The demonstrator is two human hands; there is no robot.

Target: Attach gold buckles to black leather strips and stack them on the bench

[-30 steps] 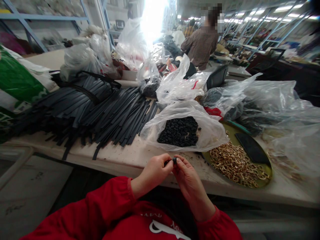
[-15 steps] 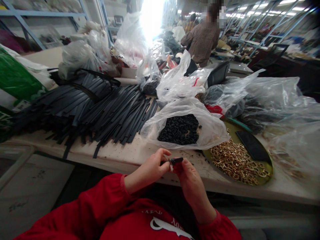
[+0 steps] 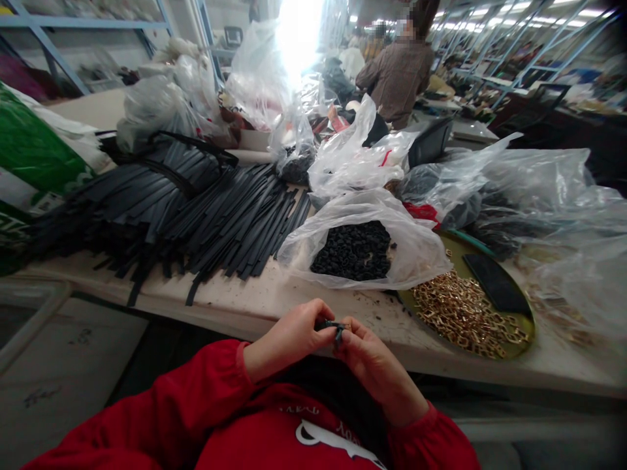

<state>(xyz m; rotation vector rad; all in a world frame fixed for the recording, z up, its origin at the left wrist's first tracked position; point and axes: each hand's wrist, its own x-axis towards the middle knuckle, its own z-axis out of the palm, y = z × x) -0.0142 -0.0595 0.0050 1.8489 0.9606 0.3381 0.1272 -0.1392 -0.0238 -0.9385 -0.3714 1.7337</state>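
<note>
Lying at left, black strips (image 3: pixel 235 228) are fanning over the table (image 3: pixel 255 300). Near the centre, the left hand (image 3: pixel 289 336) is pinching a small black strap (image 3: pixel 337 331), and the right hand (image 3: pixel 369 359) is gripping it too. Farther off, a plastic bag (image 3: pixel 421 258) is holding black loops (image 3: pixel 350 251); at right, gold buckles (image 3: pixel 463 313) are filling a tray (image 3: pixel 453 245).

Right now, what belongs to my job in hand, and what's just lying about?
Likely the job:
dark piece held by left hand and right hand
small black pieces in open plastic bag
gold metal pieces on tray
black strips

Seemingly just lying about:
flat black object on tray
green-and-white sack
red item
</note>
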